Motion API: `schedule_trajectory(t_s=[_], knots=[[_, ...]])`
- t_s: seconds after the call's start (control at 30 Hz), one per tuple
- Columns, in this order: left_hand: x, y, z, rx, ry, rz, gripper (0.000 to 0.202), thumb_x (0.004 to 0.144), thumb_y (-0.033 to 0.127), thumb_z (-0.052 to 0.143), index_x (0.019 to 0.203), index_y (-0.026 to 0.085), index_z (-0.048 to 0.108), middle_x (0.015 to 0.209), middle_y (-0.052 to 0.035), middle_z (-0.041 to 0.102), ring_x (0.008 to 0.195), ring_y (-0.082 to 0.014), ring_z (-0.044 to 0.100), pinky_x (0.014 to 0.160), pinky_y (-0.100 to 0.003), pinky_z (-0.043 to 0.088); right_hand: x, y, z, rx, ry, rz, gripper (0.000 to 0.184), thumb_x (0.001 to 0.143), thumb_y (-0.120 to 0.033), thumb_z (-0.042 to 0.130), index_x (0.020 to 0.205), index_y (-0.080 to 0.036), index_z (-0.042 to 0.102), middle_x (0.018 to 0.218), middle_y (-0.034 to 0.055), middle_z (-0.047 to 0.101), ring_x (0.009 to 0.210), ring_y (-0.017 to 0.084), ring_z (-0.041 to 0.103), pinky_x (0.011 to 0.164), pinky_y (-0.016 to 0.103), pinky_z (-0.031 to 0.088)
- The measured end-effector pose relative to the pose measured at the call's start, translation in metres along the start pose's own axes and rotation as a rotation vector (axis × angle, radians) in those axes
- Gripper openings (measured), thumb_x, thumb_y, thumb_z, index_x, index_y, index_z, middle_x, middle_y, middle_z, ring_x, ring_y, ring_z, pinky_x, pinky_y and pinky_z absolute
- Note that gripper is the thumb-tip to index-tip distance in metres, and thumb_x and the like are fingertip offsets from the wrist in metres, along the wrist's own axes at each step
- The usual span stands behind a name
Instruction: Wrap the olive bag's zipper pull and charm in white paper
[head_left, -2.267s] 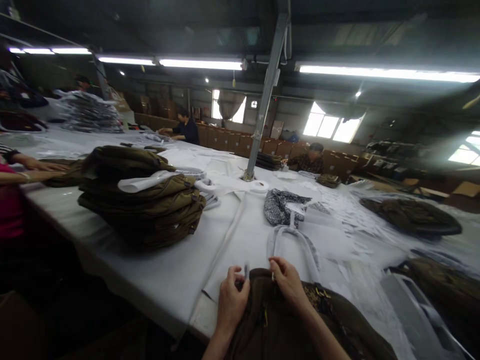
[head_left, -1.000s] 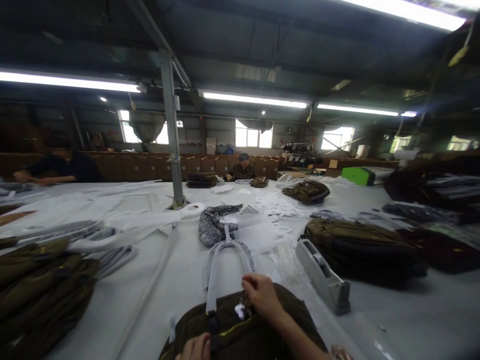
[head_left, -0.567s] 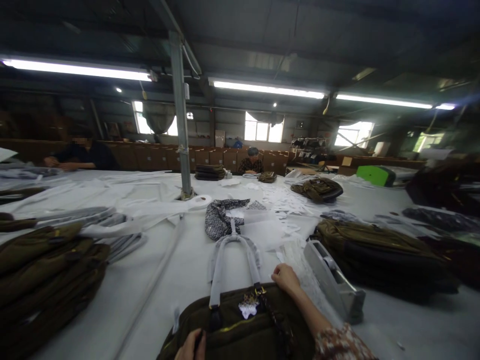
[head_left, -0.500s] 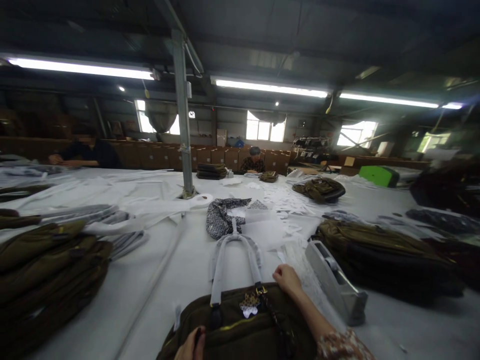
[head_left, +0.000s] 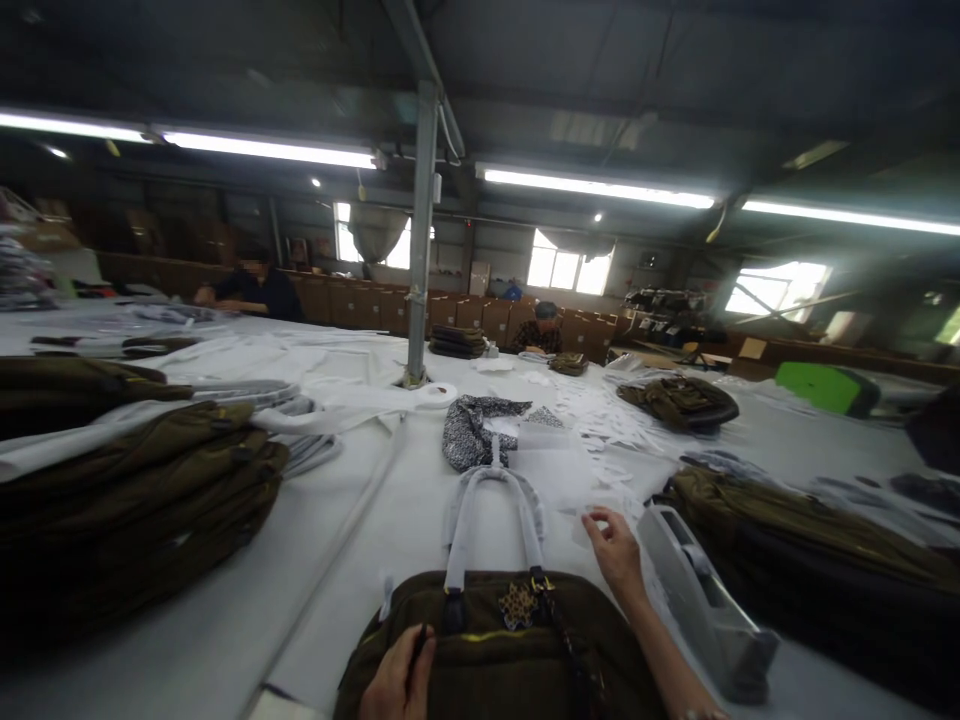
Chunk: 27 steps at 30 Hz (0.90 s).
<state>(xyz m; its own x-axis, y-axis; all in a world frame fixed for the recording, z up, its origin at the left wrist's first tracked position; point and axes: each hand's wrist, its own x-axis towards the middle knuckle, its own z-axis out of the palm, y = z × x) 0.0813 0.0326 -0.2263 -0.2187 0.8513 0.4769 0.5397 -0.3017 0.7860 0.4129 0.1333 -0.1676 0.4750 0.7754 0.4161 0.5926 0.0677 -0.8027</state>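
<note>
An olive bag (head_left: 495, 655) lies at the near table edge, its white-wrapped handles (head_left: 491, 505) stretched away from me. A small patterned charm (head_left: 519, 604) hangs at the handle base. My left hand (head_left: 401, 682) rests on the bag's near left top, fingers curled and gripping the fabric. My right hand (head_left: 616, 550) reaches past the bag's right corner. Its fingertips are pinched on a thin clear sheet (head_left: 589, 500) lying on the white table, just left of a grey tape dispenser (head_left: 701, 600).
Stacked olive bags (head_left: 142, 490) fill the left side and more olive bags (head_left: 810, 550) lie on the right. A patterned cloth (head_left: 469, 430) and a steel post (head_left: 418, 250) stand ahead. One person (head_left: 255, 290) and another person (head_left: 541, 330) work at the far side.
My right hand left the charm on the bag and moved forward and right onto the table beside the tape dispenser. My left hand stayed on the bag. My view swung around.
</note>
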Motion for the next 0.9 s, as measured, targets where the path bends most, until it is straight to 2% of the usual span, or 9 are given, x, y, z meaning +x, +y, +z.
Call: schedule_trajectory(t_s=[0.07, 0.17, 0.23, 0.37, 0.57, 0.7, 0.77, 0.9], knots=[[-0.002, 0.001, 0.001, -0.002, 0.008, -0.002, 0.039, 0.078, 0.057, 0.047, 0.083, 0.023, 0.066, 0.082, -0.003, 0.073, 0.076, -0.0211, 0.069, 0.069, -0.025, 0.057, 0.007, -0.001, -0.004, 0.028, 0.003, 0.013, 0.042, 0.066, -0.056, 0.057, 0.08, -0.017, 0.063, 0.079, 0.0068, 0.067, 0.052, 0.014, 0.051, 0.059, 0.029, 0.043], [-0.004, -0.001, 0.002, -0.002, 0.006, -0.001, 0.039, 0.079, 0.056, 0.047, 0.085, 0.023, 0.066, 0.084, -0.004, 0.073, 0.078, -0.0213, 0.069, 0.071, -0.026, 0.057, 0.016, 0.002, -0.008, 0.061, -0.016, 0.088, 0.045, 0.07, -0.056, 0.051, 0.085, -0.014, 0.061, 0.052, 0.0013, 0.06, 0.041, 0.015, 0.049, 0.047, 0.027, 0.039], [-0.004, -0.002, 0.002, -0.004, 0.002, 0.005, 0.037, 0.079, 0.054, 0.047, 0.086, 0.022, 0.066, 0.085, -0.0042, 0.073, 0.08, -0.0213, 0.068, 0.072, -0.026, 0.057, 0.019, 0.006, -0.009, 0.086, -0.038, 0.127, 0.047, 0.07, -0.054, 0.051, 0.091, -0.012, 0.06, 0.045, -0.001, 0.057, 0.037, 0.015, 0.048, 0.043, 0.026, 0.038], [-0.003, -0.005, 0.001, -0.012, -0.026, 0.023, 0.032, 0.079, 0.048, 0.049, 0.088, 0.022, 0.066, 0.088, -0.0038, 0.073, 0.081, -0.0208, 0.068, 0.074, -0.026, 0.056, 0.018, 0.015, -0.011, 0.136, -0.101, 0.152, 0.054, 0.065, -0.047, 0.055, 0.103, -0.009, 0.057, 0.051, 0.0005, 0.062, 0.045, 0.017, 0.056, 0.045, 0.026, 0.043], [0.0, -0.007, -0.008, -0.065, -0.126, 0.044, 0.029, 0.079, 0.04, 0.048, 0.093, 0.022, 0.066, 0.094, -0.0024, 0.072, 0.088, -0.0193, 0.067, 0.08, -0.025, 0.055, 0.014, 0.017, -0.016, 0.122, -0.17, 0.16, 0.04, 0.06, -0.049, 0.061, 0.077, -0.012, 0.065, 0.055, 0.0017, 0.062, 0.046, 0.014, 0.054, 0.043, 0.024, 0.04], [0.0, -0.004, -0.013, -0.049, -0.107, -0.029, 0.025, 0.078, 0.039, 0.05, 0.089, 0.023, 0.066, 0.089, -0.0011, 0.073, 0.083, -0.0195, 0.068, 0.075, -0.025, 0.056, 0.016, 0.014, -0.019, 0.095, -0.153, 0.164, 0.043, 0.059, -0.048, 0.062, 0.083, -0.013, 0.064, 0.056, 0.0007, 0.063, 0.042, 0.013, 0.051, 0.044, 0.025, 0.041], [0.0, -0.001, -0.015, -0.047, -0.115, -0.075, 0.025, 0.078, 0.039, 0.05, 0.089, 0.023, 0.065, 0.087, -0.0003, 0.073, 0.08, -0.0188, 0.068, 0.071, -0.024, 0.056, 0.018, 0.013, -0.021, 0.077, -0.15, 0.159, 0.042, 0.057, -0.047, 0.063, 0.083, -0.014, 0.066, 0.061, 0.0025, 0.066, 0.047, 0.015, 0.055, 0.049, 0.026, 0.043], [-0.001, 0.005, -0.017, -0.056, -0.144, -0.129, 0.026, 0.078, 0.042, 0.05, 0.088, 0.023, 0.065, 0.084, 0.0007, 0.072, 0.076, -0.0174, 0.068, 0.065, -0.022, 0.056, 0.024, 0.011, -0.029, 0.029, -0.118, 0.172, 0.034, 0.051, -0.048, 0.067, 0.064, -0.016, 0.068, 0.068, 0.0069, 0.069, 0.069, 0.025, 0.061, 0.063, 0.031, 0.045]])
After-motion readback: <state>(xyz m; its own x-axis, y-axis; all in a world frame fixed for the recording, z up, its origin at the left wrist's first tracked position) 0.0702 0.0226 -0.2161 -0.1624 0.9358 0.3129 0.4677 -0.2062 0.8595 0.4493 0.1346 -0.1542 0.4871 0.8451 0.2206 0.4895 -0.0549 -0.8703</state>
